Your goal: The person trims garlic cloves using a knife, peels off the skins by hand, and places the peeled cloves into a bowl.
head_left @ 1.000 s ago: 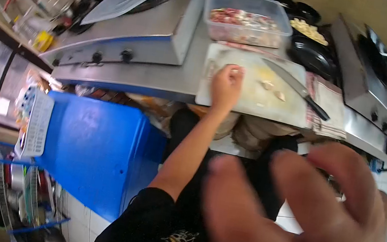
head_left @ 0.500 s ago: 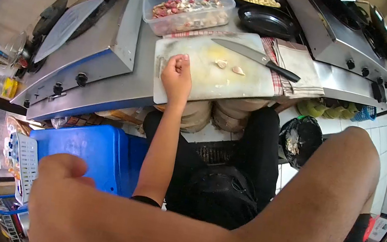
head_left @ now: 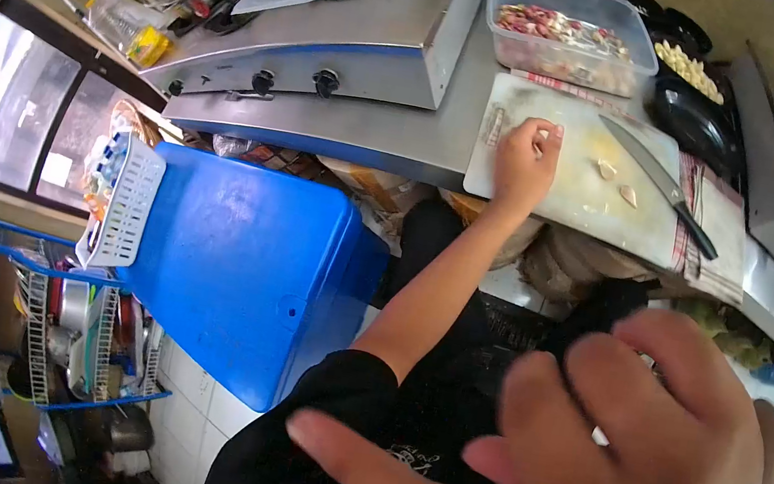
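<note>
My left hand (head_left: 526,163) rests at the left part of the white cutting board (head_left: 573,216), its fingers curled; what they hold, if anything, I cannot make out. Two garlic cloves (head_left: 606,169) lie to its right on the board. Beyond them is a knife (head_left: 650,166), its black handle reaching past the board's right side over a checked cloth (head_left: 728,230). My right hand (head_left: 647,456) is raised close to the camera, slightly blurred, with the thumb stretched out and the fingers bent and apart. It holds nothing that I can see.
Behind the board stand a clear plastic tub (head_left: 567,63) of reddish unpeeled cloves, a dish of peeled garlic (head_left: 689,71) and a black dish (head_left: 695,119). A steel stove (head_left: 375,63) is at left. Below it sits a blue cooler box (head_left: 233,258) with a white basket (head_left: 130,201).
The view has swung left, showing more of the blue box. My right arm crossed the lower view before; now that hand is at lower right. My left hand stays curled on the board.
</note>
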`<state>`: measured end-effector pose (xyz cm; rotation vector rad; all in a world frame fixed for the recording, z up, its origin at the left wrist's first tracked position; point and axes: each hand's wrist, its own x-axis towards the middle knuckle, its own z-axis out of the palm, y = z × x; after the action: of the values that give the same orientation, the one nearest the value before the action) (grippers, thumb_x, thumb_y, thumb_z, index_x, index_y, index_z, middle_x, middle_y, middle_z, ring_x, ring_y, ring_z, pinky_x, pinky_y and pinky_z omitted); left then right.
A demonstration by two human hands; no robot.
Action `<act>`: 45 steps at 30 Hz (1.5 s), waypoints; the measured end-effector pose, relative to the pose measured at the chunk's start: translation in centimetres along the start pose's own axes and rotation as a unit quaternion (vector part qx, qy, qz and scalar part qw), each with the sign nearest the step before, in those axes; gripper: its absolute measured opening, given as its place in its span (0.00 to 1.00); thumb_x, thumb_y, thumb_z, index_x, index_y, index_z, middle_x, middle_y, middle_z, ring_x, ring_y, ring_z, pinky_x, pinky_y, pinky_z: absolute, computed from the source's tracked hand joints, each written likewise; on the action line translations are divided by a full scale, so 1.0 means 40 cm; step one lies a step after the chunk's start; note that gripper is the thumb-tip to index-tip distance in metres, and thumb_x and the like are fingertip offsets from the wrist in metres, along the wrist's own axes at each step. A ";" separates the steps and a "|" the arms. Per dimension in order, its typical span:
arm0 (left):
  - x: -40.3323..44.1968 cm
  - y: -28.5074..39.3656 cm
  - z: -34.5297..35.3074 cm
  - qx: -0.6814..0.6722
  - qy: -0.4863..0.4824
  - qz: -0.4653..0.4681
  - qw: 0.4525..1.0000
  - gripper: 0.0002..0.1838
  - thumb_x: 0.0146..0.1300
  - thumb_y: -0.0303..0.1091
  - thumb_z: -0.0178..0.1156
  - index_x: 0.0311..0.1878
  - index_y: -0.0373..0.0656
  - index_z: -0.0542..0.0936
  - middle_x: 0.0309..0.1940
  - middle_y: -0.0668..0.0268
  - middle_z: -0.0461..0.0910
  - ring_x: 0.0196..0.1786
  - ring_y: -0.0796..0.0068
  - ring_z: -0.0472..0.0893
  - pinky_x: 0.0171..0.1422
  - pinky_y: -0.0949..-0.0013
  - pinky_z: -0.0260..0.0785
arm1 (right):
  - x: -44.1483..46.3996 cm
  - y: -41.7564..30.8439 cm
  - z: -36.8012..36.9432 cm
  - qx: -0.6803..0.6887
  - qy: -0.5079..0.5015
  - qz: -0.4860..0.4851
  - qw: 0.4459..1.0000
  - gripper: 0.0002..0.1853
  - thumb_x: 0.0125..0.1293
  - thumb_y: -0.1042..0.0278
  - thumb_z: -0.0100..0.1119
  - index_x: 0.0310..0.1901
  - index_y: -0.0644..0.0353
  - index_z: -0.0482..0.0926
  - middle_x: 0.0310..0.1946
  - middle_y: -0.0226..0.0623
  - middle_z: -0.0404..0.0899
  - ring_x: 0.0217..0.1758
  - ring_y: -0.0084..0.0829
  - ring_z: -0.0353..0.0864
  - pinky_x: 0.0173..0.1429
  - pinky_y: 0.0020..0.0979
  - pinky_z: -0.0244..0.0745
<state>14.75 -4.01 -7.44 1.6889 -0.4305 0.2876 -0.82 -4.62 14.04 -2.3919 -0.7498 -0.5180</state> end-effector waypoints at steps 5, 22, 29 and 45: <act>-0.004 -0.005 -0.002 -0.016 -0.030 -0.030 0.999 0.13 0.64 0.39 0.60 0.38 0.36 0.78 0.22 0.72 0.74 0.26 0.84 0.70 0.31 0.76 0.64 | -0.105 0.018 -0.067 -0.034 0.014 0.100 0.994 0.16 0.50 0.63 0.66 0.42 0.57 0.80 0.23 0.38 0.76 0.24 0.36 0.76 0.30 0.35 0.70; -0.006 0.016 -0.009 -0.019 -0.020 -0.009 1.000 0.10 0.62 0.34 0.57 0.38 0.35 0.80 0.22 0.69 0.76 0.26 0.81 0.70 0.31 0.73 0.65 | -0.211 0.060 -0.149 -0.031 -0.048 0.253 0.966 0.18 0.53 0.64 0.64 0.48 0.55 0.80 0.20 0.40 0.76 0.22 0.40 0.76 0.30 0.36 0.71; -0.006 0.007 0.002 -0.030 -0.018 0.013 0.999 0.09 0.62 0.33 0.58 0.39 0.36 0.79 0.24 0.61 0.78 0.25 0.73 0.74 0.32 0.69 0.67 | -0.364 0.467 -0.090 -0.051 0.122 0.371 0.919 0.26 0.54 0.67 0.68 0.55 0.61 0.75 0.29 0.40 0.78 0.30 0.28 0.75 0.35 0.30 0.73; 0.033 0.066 0.100 0.205 -0.331 0.166 0.906 0.14 0.56 0.34 0.63 0.45 0.40 0.81 0.39 0.58 0.77 0.43 0.59 0.76 0.49 0.62 0.69 | -0.492 0.578 -0.022 -0.347 0.114 0.359 0.859 0.19 0.56 0.62 0.61 0.51 0.54 0.76 0.34 0.39 0.77 0.41 0.42 0.74 0.44 0.41 0.66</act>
<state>14.58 -8.44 -5.19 2.1085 -1.2438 0.0355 -1.90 -28.54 -4.65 -2.9066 0.5553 -0.8071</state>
